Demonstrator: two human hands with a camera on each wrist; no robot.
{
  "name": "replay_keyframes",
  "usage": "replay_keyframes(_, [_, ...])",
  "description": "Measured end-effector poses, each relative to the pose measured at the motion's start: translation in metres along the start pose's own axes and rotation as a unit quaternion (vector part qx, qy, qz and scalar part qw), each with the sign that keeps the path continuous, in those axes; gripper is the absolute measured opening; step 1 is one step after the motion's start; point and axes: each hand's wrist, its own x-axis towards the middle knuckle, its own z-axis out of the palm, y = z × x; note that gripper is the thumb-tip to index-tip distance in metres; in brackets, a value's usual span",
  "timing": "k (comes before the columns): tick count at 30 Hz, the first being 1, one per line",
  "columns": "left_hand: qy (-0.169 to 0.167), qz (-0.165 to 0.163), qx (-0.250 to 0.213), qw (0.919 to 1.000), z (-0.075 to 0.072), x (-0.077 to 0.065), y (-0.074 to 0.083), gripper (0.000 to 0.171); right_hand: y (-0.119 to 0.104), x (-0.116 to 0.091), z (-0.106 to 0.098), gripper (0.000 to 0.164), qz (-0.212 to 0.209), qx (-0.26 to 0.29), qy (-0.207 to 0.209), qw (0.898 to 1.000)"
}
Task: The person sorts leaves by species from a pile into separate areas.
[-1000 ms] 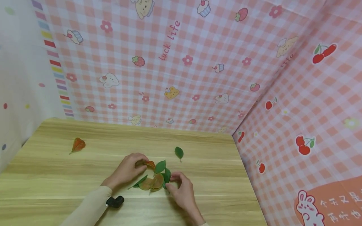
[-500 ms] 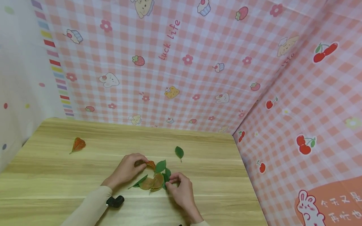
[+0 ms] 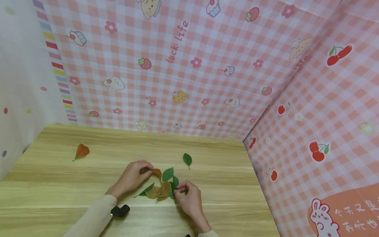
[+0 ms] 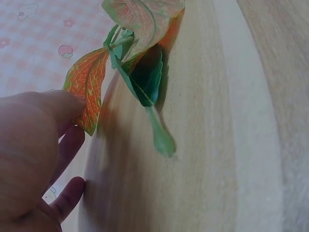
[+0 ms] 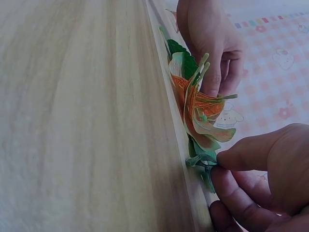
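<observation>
On the wooden table lies a ring-like cluster of leaves. My left hand (image 3: 132, 176) pinches an orange-red leaf (image 4: 88, 92) with green edges at the cluster's upper left. At its right side, my right hand (image 3: 190, 199) pinches a small dark green leaf (image 5: 205, 162) between thumb and forefinger. Two tan-orange, papery leaves (image 3: 164, 190) form the lower part. Another green leaf (image 3: 167, 174) points up at the top, and a folded green leaf (image 4: 145, 79) with a thick pale stem sticks out at the lower left. How the stems join is hard to tell.
A loose green leaf (image 3: 187, 159) lies behind the cluster, and an orange leaf (image 3: 81, 151) lies far left on the table (image 3: 53, 184). A black device (image 3: 120, 211) sits at my left wrist. Checked cloth walls (image 3: 177, 79) stand at the back and right.
My left hand keeps its pinch on the orange-red leaf almost unmoved. The right fingers have shifted very slightly at the green leaf; the cluster stays in place.
</observation>
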Motion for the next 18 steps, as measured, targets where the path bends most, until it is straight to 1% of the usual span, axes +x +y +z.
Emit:
replay_keyframes(3, [0.004, 0.002, 0.001, 1.0000, 0.000, 0.000, -0.001, 0.018, 0.000, 0.000, 0.000, 0.012, -0.001, 0.002, -0.002, 1.000])
replay_keyframes(8, [0.008, -0.003, 0.005, 1.0000, 0.000, 0.000, -0.002, 0.017, 0.000, 0.000, -0.001, 0.011, 0.002, 0.004, -0.006, 1.000])
replay_keyframes(11, [0.017, -0.002, 0.008, 0.9998, -0.002, 0.000, -0.002, 0.018, 0.000, 0.000, -0.001, 0.012, 0.002, 0.004, -0.005, 1.000])
replay_keyframes(14, [0.037, 0.012, 0.011, 0.9992, -0.005, 0.000, -0.001, 0.016, 0.001, 0.000, 0.000, 0.012, 0.001, 0.005, -0.003, 1.000])
replay_keyframes(18, [0.075, 0.034, 0.010, 0.9966, -0.012, 0.001, 0.003, 0.015, 0.002, 0.000, 0.000, 0.013, 0.001, 0.006, -0.001, 1.000])
